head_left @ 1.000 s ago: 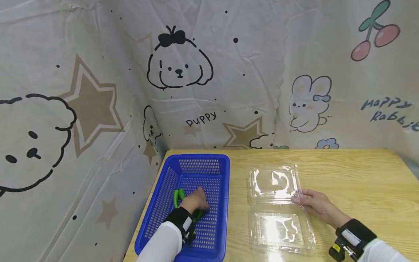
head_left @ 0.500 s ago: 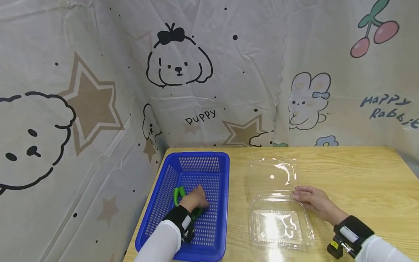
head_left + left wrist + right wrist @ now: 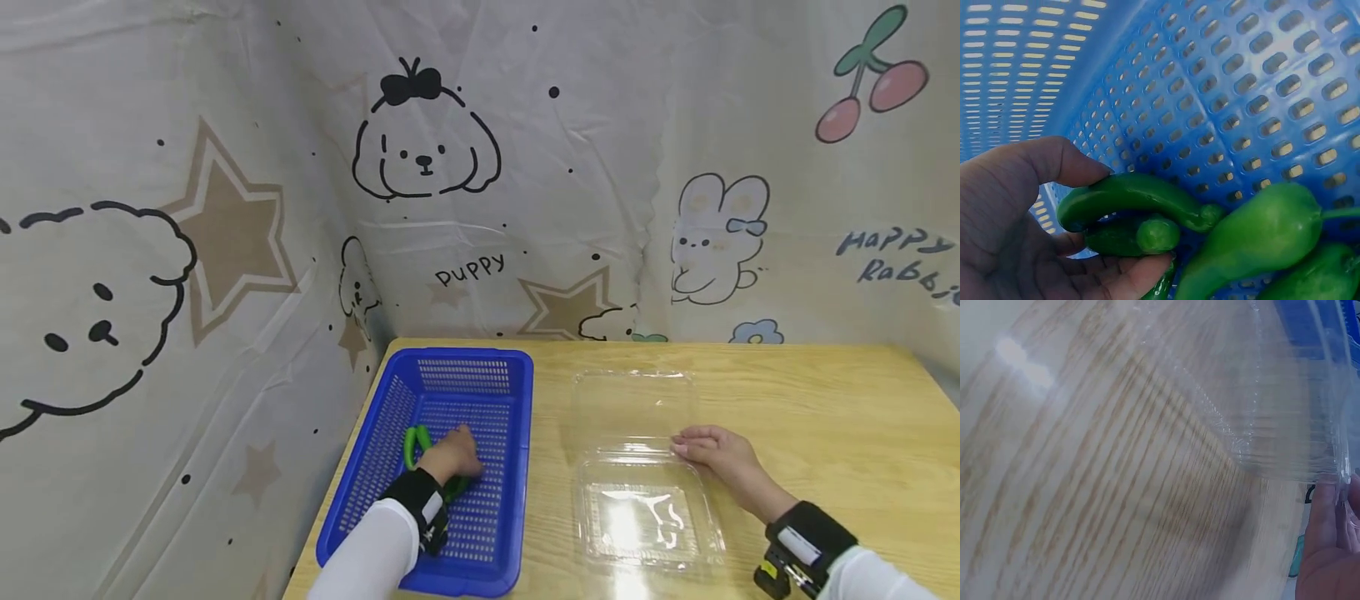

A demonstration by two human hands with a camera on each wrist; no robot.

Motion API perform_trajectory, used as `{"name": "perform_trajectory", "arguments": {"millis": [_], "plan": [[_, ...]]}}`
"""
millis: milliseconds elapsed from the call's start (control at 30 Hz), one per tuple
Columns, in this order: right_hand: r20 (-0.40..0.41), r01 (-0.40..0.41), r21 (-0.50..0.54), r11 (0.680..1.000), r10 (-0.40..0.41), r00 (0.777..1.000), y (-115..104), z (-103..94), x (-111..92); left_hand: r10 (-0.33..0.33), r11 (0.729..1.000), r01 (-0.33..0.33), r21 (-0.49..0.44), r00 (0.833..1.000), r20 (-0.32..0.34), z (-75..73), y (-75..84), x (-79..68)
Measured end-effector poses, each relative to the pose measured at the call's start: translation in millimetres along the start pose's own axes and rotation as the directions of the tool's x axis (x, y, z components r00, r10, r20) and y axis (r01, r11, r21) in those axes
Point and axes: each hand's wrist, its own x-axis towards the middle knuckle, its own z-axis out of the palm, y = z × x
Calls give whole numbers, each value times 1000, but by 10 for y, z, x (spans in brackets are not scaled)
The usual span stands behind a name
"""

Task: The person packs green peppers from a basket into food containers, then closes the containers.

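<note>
My left hand (image 3: 453, 454) reaches down into a blue plastic basket (image 3: 523, 467). In the left wrist view, its thumb and fingers grip a curved dark green pepper (image 3: 1141, 194) together with a second dark green pepper (image 3: 1158, 235), blunt end facing the camera. Beside them lies a lighter green pepper (image 3: 1266, 228) with a stem, and another green pepper (image 3: 1316, 278) partly cut off by the frame. My right hand (image 3: 723, 462) pinches the right edge of a clear plastic clamshell container (image 3: 637, 517) near its hinge; the container lies unfolded, lid side farther away.
The basket stands on the left of a wood-grain table (image 3: 825, 417), with the container to its right. A patterned cloth (image 3: 480, 208) hangs behind and along the left side. More green peppers (image 3: 411, 446) show beside the left wrist.
The bright reflections on the container's lid have faded, and the lid's angle seems slightly different. Both hands keep nearly the same places; the whole head view has shifted a little.
</note>
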Motion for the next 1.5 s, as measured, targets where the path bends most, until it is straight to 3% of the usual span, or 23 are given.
{"name": "perform_trajectory", "arguments": {"millis": [167, 300, 433, 633, 700, 900, 1167, 1500], "plan": [[-33, 100, -132, 986, -106, 994, 38, 19, -14, 0, 1000, 0, 0, 1000, -12, 23, 6, 2], [-19, 221, -272, 937, -235, 972, 73, 23, -41, 15, 1000, -15, 0, 1000, -12, 51, -8, 3], [-18, 280, -406, 870, -314, 949, 75, 50, -41, 13, 1000, -14, -7, 1000, -15, 37, -15, -3], [-48, 282, -639, 715, -403, 914, 41, 83, -51, 2, 1000, -2, -15, 1000, -12, 12, -12, -6], [-50, 277, -665, 693, -412, 910, 32, 90, -59, -6, 1000, 6, -22, 1000, -12, 18, -16, -5], [-41, 261, -656, 708, -378, 925, 19, 90, -65, -20, 999, 20, -40, 1000, -5, 37, -26, -15], [-35, 246, -639, 729, -347, 937, 2, 89, -80, 11, 997, -13, -75, 1000, -23, 18, -19, -64], [-23, 280, -674, 684, -399, 917, -70, 47, -40, 57, 996, -60, -69, 997, -45, -64, -14, -93]]}}
